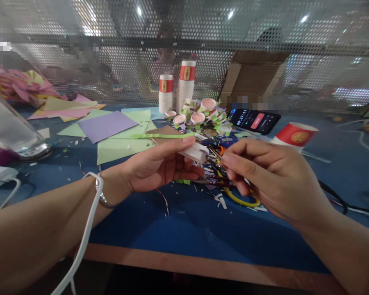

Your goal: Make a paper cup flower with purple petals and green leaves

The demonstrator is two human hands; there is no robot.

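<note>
Over the middle of the table my left hand [162,164] is closed on a small white block-shaped piece [197,154], the thumb pressing from above. A long bright green paper strip [162,135] runs from the thumb out to the left. My right hand [264,176] pinches a thin dark thing beside the white piece; the fingers hide most of it, and its kind cannot be made out. Beneath the hands lie paper scraps [220,200] and scissors with a yellow handle [242,201], partly covered.
Behind the hands are a pile of cut cup bottoms with green paper [198,119], stacked paper cups [187,86] and a phone [254,121]. A red-and-white cup [297,136] stands right. Coloured sheets [109,125] and a clear glass [15,127] are left. A white cable [89,229] crosses my left wrist.
</note>
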